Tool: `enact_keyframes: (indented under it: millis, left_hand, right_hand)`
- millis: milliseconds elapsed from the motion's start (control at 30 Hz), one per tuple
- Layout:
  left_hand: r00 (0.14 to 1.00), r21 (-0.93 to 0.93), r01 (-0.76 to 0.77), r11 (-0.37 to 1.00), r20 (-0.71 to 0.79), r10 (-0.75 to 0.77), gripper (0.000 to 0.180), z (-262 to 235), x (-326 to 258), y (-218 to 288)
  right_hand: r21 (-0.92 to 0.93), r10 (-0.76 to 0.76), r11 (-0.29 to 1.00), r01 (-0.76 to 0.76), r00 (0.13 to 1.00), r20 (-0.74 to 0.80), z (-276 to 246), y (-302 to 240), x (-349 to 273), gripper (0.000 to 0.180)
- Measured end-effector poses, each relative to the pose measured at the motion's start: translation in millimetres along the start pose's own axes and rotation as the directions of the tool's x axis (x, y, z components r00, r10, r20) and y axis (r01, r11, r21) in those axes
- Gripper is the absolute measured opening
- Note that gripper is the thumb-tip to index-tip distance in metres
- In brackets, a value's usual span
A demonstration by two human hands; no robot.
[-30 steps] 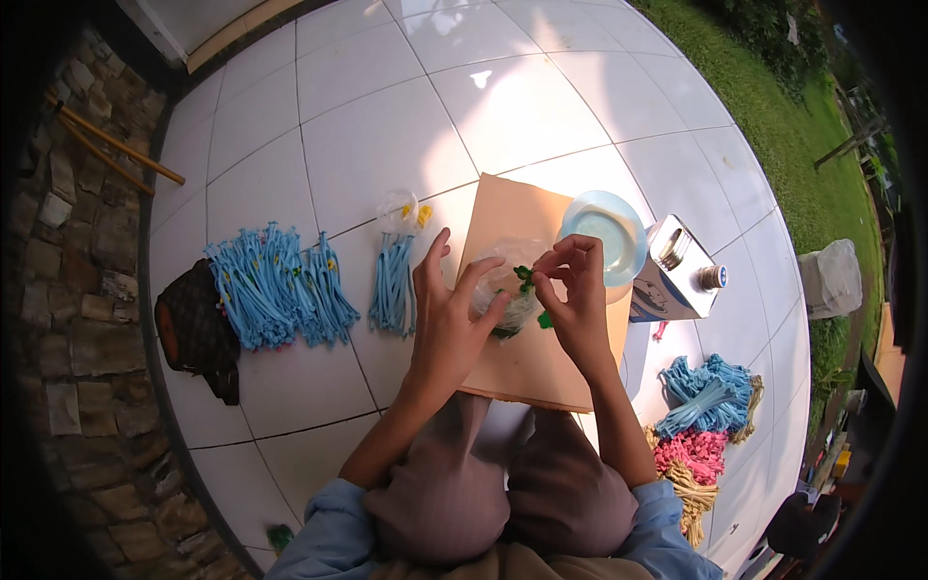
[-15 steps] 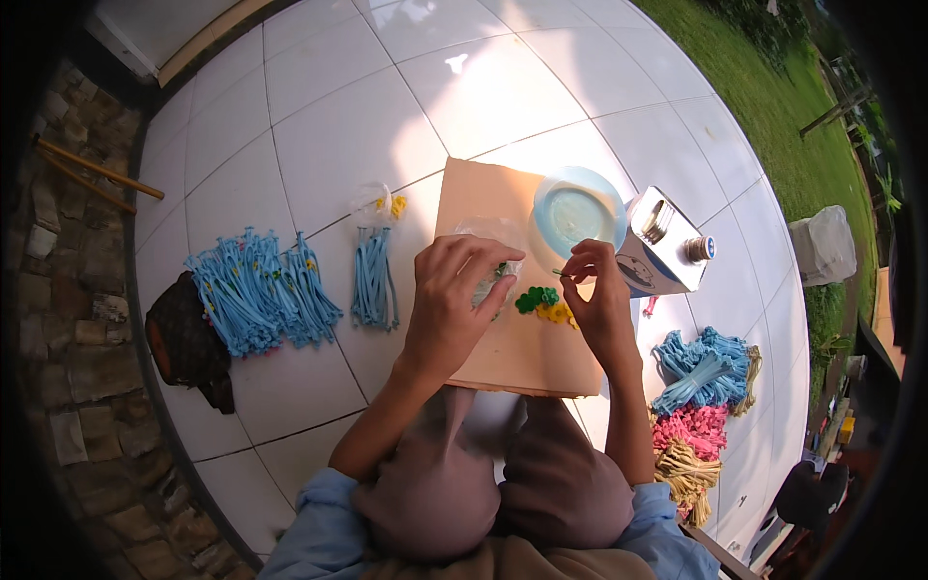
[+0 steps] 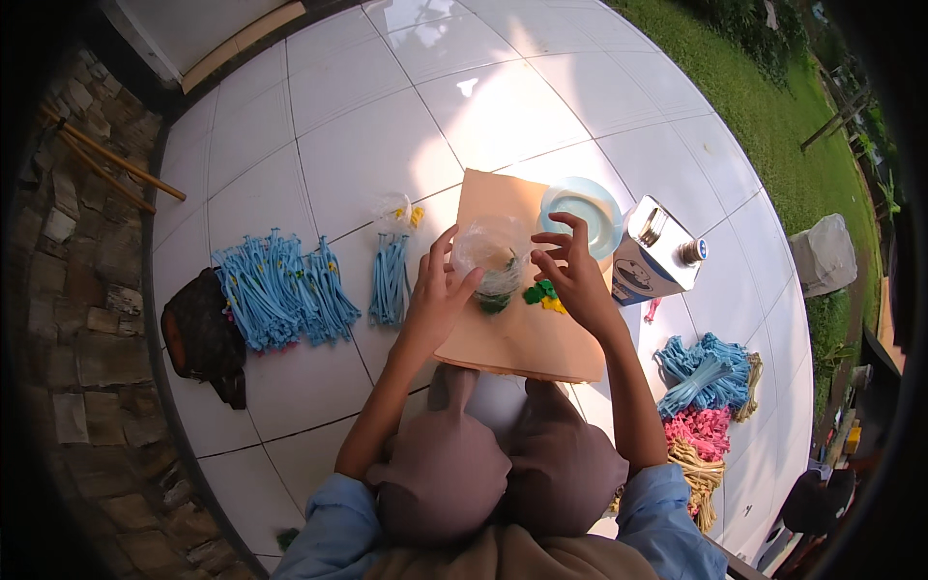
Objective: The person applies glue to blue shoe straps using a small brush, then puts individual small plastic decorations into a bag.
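A clear plastic bag [image 3: 483, 249] lies on the brown cardboard sheet [image 3: 503, 343], with dark green pieces [image 3: 494, 303] showing through its lower end. My left hand [image 3: 437, 304] is at the bag's left side, its thumb and fingers spread around that edge. On the other side, my right hand [image 3: 580, 280] hovers by the bag's right edge with curved fingers apart; nothing shows between them. Beneath that hand sit small green flower-shaped pieces [image 3: 538, 291] and yellow pieces [image 3: 554, 304]. Whether either hand touches the bag is hard to see.
A pale blue plate [image 3: 590, 208] overlaps the cardboard's far right corner, beside a metal can [image 3: 657, 253]. Bundles of blue strips [image 3: 280, 290] lie left near a dark bag [image 3: 203, 329]. Blue [image 3: 710, 372], pink [image 3: 698, 432] and tan bundles [image 3: 698, 474] are at right.
My hands have moved apart from the bag's pinched part, and the bag now lies spread out. The right fingers, closed on a tiny thin thing before, have opened. The whole view has shifted slightly.
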State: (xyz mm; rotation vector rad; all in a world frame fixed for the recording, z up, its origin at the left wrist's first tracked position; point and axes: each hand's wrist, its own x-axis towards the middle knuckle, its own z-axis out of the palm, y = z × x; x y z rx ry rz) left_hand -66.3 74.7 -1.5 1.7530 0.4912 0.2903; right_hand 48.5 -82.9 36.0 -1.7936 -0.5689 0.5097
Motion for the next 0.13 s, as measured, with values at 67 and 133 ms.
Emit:
enact_keyframes:
  millis: [67, 133]
  left_hand:
    - [0.997, -0.157, -0.001, 0.988, 0.082, 0.015, 0.065, -12, -3, -10]
    - [0.995, -0.083, 0.0, 0.997, 0.096, 0.008, 0.066, -21, -15, -8]
  right_hand:
    - [-0.176, 0.007, 0.984, 0.022, 0.987, 0.16, 24, -5, 9, 0.059]
    - [-0.316, -0.207, 0.914, 0.254, 0.962, 0.176, 45, -8, 13, 0.063]
